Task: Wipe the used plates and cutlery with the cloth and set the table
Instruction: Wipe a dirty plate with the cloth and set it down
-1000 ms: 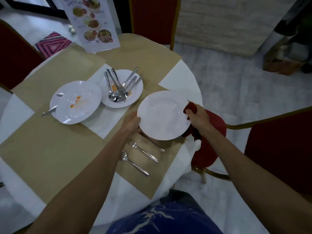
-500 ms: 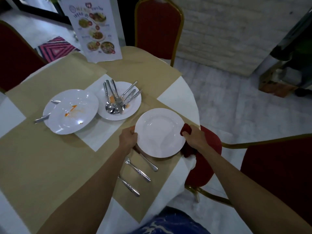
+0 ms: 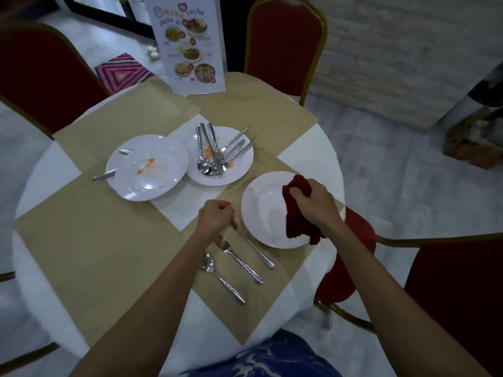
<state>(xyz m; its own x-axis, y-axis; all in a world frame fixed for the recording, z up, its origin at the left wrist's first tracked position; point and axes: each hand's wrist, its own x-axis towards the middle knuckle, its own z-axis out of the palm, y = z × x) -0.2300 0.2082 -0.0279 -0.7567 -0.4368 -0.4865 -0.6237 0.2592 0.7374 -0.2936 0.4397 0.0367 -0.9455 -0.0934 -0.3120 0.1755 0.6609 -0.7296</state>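
Head view: the clean plate [image 3: 265, 210] sat at the desk's [image 3: 95, 254] near-right edge, with the knife [image 3: 258, 251] just beside it. The right hand's [image 3: 313, 202] fingers clenched the cloth [image 3: 295, 221] over the plate. The left hand's [image 3: 215, 217] fingers were curled at the knife's tip, grip unclear. It was probably best to lift the cloth clear and square the knife gently.

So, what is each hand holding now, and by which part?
The right hand grips the red cloth by its bunched upper end. The left hand is curled at the tip of the knife; a hold cannot be told.
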